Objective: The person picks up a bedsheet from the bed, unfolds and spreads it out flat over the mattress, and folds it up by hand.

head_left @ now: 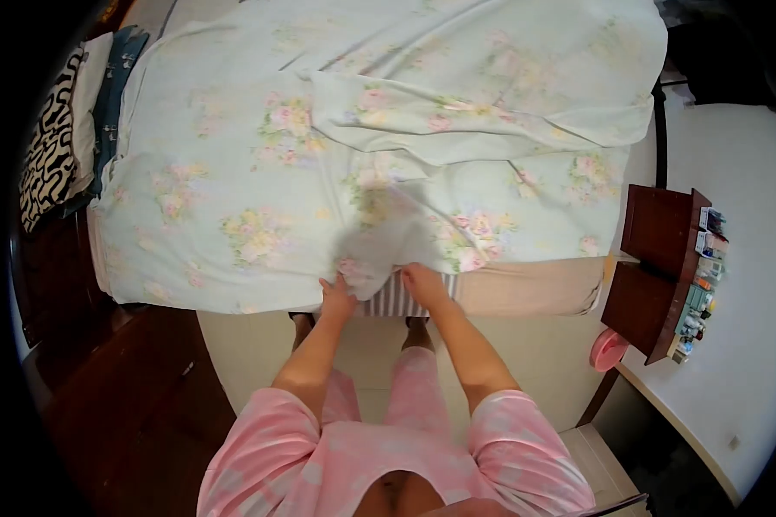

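Note:
A pale bed sheet (pixel 190 250) with pink and yellow flowers is spread over the bed. My left hand (pixel 339 299) is closed on its near edge, close to the middle of the bedside. Just to the right, my right hand (pixel 422 286) pinches the same edge, with the fingertips partly hidden by the cloth. Between the hands, the sheet bunches up and shows a grey-and-white striped cloth (pixel 394 299) beneath. Right of my right hand, the beige side of the mattress (pixel 535 289) is uncovered. Wrinkles and a long fold cross the sheet's right half.
Pillows, one patterned black and white (pixel 52 142), lie at the left end. A dark wooden cabinet (pixel 138 396) stands at lower left. To the right are a dark red cabinet (pixel 655 276) with several small bottles and boxes on top, and a pink basin (pixel 609 351).

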`<state>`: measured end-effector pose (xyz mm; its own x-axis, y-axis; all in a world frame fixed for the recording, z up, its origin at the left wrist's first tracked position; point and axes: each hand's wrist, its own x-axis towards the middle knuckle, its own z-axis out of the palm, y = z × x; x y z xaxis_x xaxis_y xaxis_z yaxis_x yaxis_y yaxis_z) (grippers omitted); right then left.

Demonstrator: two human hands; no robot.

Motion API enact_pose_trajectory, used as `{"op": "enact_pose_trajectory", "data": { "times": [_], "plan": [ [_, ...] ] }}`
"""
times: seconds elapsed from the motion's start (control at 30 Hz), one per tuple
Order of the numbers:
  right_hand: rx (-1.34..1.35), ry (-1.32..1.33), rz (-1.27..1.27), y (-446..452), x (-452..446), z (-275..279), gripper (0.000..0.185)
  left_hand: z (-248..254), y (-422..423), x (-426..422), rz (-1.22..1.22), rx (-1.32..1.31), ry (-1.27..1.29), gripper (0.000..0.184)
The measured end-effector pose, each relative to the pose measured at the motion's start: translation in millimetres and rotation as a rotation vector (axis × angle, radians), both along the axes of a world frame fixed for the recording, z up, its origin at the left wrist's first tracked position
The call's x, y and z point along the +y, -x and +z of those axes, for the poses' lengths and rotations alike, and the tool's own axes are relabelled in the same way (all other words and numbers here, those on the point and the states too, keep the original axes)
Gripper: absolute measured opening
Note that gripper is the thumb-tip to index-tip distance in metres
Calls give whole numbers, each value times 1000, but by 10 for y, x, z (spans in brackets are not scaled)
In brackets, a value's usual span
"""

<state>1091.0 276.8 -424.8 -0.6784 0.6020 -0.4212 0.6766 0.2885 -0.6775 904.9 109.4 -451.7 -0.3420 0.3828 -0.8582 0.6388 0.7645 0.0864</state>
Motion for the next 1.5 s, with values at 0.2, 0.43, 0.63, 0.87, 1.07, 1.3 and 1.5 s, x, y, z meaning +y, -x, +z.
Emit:
{"op": "enact_pose_trajectory", "data": {
  "times": [0.2,0.43,0.63,0.87,1.07,1.3,1.5],
  "plan": [
    [-9,642,-1256,-1859,1100,-169,35,14,-352,158,169,101,39,85],
    [-31,416,-1134,-2274,1529,-631,40,-20,-150,129,129,3,76,85],
    [-73,130,-1109,-3638,1944,-565,32,-137,-91,34,106,11,41,86],
    [-440,-17,-1129,-3839,1672,-1131,34,-109,-48,46,113,5,10,82],
    [-436,171,-1320,-3688,1417,-1061,31,-125,-15,11,130,-19,18,83],
    [-241,363,-1263,-3477,1223,-300,23,-107,-70,43,143,-47,25,88],
    [-143,473,-1185,-3227,1049,266,34,51,-192,153,128,89,-38,81]
  ]
}}
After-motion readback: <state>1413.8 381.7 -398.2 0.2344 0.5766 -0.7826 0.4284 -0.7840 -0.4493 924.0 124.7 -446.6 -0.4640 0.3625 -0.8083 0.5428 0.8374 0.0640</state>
